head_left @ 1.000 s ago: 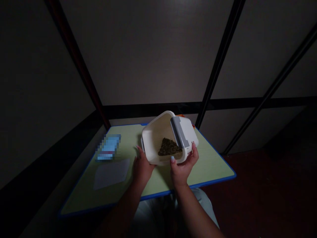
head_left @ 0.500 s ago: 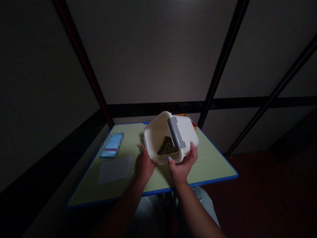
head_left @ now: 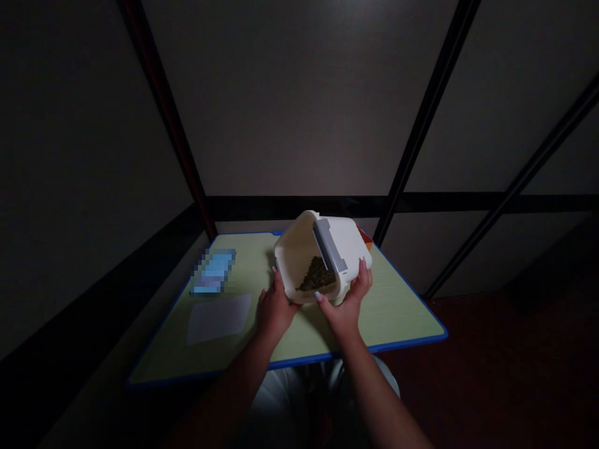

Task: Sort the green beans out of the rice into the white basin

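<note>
Dim, panelled walls (head_left: 299, 112) crossed by dark strips enclose a pale green, blue-edged bench (head_left: 393, 312); detail is lost in shadow toward the corners. The container's lower left side is grasped by the fingers (head_left: 277, 280) of the left hand (head_left: 275, 315), most of which are hidden beneath or behind it. The lower right side is grasped by the fingers (head_left: 363, 274) of the right hand (head_left: 346, 315), with the thumb laid at the rim and the fingertips against the outer wall. Between the hands, over the bench, the white container (head_left: 349, 237) is held tilted, its open mouth turned toward the viewer; whether its underside meets the bench cannot be told. A grey strip (head_left: 330, 244) is seen along the outer wall, beside the rim. Inside, dark, crumbly material (head_left: 318, 275) is gathered low at the right, partly concealed by that wall. An orange object (head_left: 366, 238) is largely covered by the container. At the left of the bench, a pale sheet (head_left: 219, 319) is laid flat near a blue rectangular object (head_left: 214, 272), obscured by pixelation. Light-clothed legs (head_left: 278, 396) are cut off by the bench edge.
</note>
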A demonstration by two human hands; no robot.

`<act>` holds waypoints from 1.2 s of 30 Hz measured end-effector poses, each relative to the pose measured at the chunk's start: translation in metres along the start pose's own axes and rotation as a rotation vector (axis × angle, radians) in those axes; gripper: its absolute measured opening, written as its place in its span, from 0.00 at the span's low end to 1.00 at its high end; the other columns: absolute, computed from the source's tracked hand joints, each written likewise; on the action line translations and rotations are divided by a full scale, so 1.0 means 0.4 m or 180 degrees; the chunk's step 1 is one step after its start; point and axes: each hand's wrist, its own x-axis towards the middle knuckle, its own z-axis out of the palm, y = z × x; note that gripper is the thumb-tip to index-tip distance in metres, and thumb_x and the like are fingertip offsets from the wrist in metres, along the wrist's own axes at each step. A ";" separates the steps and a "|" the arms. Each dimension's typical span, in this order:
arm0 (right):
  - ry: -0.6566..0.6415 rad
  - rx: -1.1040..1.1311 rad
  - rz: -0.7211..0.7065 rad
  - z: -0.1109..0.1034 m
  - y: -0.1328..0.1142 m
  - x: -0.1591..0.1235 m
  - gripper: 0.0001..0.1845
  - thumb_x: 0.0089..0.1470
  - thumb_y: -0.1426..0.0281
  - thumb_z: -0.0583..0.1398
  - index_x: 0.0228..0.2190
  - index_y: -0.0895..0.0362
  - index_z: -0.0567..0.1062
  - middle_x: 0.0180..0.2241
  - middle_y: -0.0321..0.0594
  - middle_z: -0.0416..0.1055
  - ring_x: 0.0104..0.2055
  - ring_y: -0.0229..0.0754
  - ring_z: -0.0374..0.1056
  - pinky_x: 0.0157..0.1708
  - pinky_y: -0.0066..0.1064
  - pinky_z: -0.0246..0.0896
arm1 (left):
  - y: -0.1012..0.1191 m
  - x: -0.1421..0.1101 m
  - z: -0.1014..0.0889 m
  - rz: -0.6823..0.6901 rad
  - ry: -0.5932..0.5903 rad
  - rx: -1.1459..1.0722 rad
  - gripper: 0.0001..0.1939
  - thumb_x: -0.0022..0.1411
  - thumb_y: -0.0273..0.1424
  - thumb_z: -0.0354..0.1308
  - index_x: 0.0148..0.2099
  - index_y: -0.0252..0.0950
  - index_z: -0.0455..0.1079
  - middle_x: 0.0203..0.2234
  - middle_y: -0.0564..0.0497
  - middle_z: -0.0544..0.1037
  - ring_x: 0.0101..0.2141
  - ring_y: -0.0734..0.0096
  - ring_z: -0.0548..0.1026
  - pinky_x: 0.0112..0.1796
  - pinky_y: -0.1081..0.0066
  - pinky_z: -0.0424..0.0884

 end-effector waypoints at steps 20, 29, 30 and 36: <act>-0.0127 0.0422 0.0258 0.045 0.027 0.032 0.58 0.36 0.58 0.70 0.64 0.52 0.49 0.65 0.55 0.43 0.68 0.59 0.47 0.59 0.57 0.55 | 0.003 0.073 0.012 0.0005 0.0043 0.0028 0.24 0.63 0.41 0.58 0.58 0.38 0.65 0.55 0.43 0.72 0.50 0.59 0.74 0.49 0.51 0.74; -0.0201 0.0259 0.0031 0.043 0.033 0.055 0.60 0.31 0.57 0.72 0.63 0.52 0.55 0.63 0.53 0.50 0.65 0.59 0.50 0.58 0.57 0.56 | -0.001 0.078 0.020 -0.0099 0.0059 0.0005 0.24 0.63 0.42 0.58 0.57 0.37 0.66 0.53 0.44 0.73 0.49 0.60 0.74 0.47 0.53 0.74; -0.0211 0.0251 0.0005 0.044 0.034 0.058 0.59 0.31 0.56 0.72 0.63 0.52 0.55 0.62 0.53 0.50 0.65 0.60 0.50 0.58 0.57 0.55 | -0.001 0.078 0.021 -0.0104 0.0057 -0.0008 0.24 0.63 0.42 0.58 0.58 0.37 0.66 0.53 0.44 0.73 0.49 0.60 0.74 0.47 0.53 0.74; -0.0262 0.0239 -0.0200 0.052 0.039 0.071 0.59 0.31 0.56 0.72 0.63 0.53 0.56 0.62 0.54 0.50 0.65 0.61 0.50 0.58 0.57 0.55 | 0.002 0.077 0.018 -0.0097 0.0059 -0.0059 0.24 0.63 0.42 0.58 0.58 0.38 0.65 0.54 0.44 0.72 0.49 0.60 0.74 0.48 0.52 0.74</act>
